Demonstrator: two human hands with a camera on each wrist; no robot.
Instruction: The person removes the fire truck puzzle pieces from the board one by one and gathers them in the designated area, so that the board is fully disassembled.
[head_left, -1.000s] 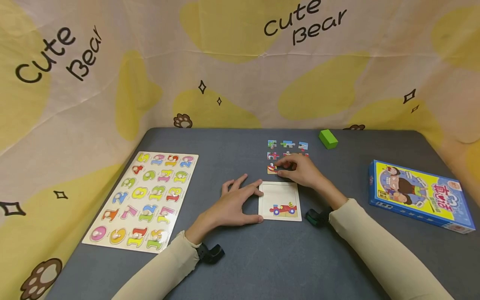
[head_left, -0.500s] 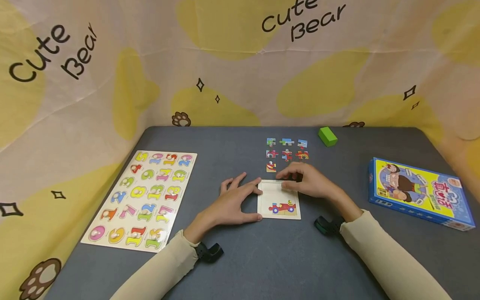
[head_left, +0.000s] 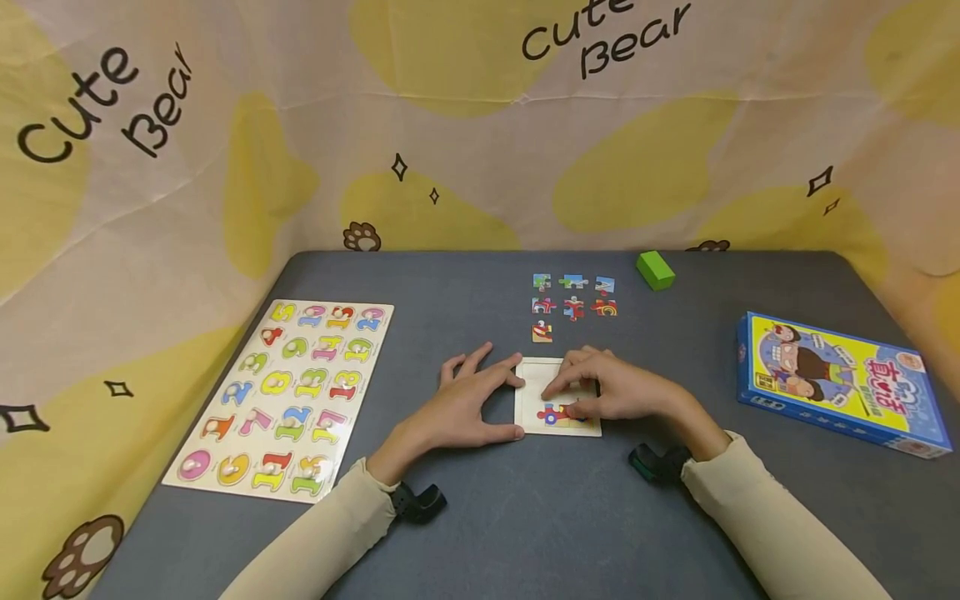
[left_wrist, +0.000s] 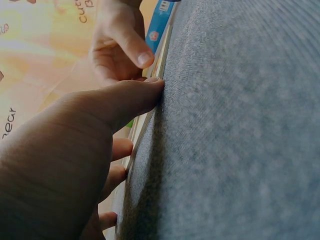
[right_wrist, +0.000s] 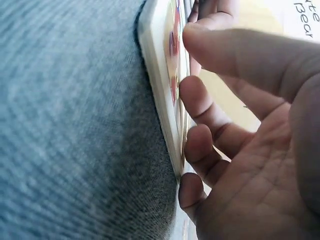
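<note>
A shallow, light wooden puzzle tray (head_left: 530, 393) lies mid-table. Joined jigsaw pieces (head_left: 552, 415), showing part of a red and blue vehicle, lie in its lower right. My left hand (head_left: 467, 414) is spread along the tray's left side, thumb and fingertips against its edge. Over the tray's right half is my right hand (head_left: 615, 385), its fingers bent loosely downward and partly hiding the pieces. In the right wrist view the thumb (right_wrist: 200, 40) and fingertips rest at the tray's face, with nothing visible between them. Loose jigsaw pieces (head_left: 573, 307) are laid out in rows behind the tray.
A wooden number board (head_left: 300, 367) with several coloured pegged numbers lies at the left. A green block (head_left: 656, 271) sits near the back edge. To the right is a blue and yellow card-game box (head_left: 840, 383). A patterned cloth (head_left: 465, 125) hangs behind the table.
My right hand has left the loose bottom-row piece and come toward me onto the tray, over the joined pieces. That loose piece stayed in place. My left hand has kept its place at the tray.
</note>
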